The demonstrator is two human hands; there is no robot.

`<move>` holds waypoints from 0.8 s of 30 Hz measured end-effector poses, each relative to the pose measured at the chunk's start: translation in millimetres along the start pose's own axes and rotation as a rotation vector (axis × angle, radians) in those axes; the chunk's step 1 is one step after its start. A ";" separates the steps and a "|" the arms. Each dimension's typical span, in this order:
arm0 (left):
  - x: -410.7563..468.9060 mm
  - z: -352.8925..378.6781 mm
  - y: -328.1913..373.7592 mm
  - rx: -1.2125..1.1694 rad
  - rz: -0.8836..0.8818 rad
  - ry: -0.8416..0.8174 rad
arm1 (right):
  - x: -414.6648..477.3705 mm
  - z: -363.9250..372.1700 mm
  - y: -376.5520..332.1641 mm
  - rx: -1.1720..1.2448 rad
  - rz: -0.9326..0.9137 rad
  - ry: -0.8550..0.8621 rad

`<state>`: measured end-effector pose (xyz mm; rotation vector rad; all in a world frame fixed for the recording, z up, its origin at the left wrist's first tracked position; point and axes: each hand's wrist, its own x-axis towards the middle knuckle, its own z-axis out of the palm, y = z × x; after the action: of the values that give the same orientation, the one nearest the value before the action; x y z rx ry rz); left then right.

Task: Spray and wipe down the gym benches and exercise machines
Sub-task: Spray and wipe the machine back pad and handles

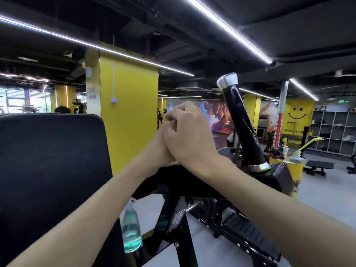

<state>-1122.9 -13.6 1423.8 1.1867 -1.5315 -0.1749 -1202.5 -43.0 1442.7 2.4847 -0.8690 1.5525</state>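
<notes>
Both hands are up at frame centre, pressed together in front of the machine. Right hand is on top with fingers curled over the left hand, so it's clamped on that, not on any tool. Left hand is mostly hidden behind the right. Can't tell how far it's closed or whether a cloth is bunched between them; the pale blur at the knuckles is possibly just skin. My read: rubbing hands or folding a wipe, not wiping yet.

Bottle, teal liquid, sits lower centre, upright just beside the right edge of the black pad, under the left forearm. Neither hand touches it. Likely parked there to free both hands while staying close. What it stands on is hidden.

Handle, black with a silver cap, is right of the hands and apart from them. Pad and handle look like the next surfaces.
</notes>
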 end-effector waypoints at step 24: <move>-78.0 -115.6 -225.2 0.644 -0.429 0.086 | -83.4 301.8 40.2 0.077 0.458 -0.844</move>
<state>-911.8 -9.7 1263.9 2.0029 -1.2712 0.0996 -1008.3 -149.7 1217.9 3.1770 -1.5768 0.5151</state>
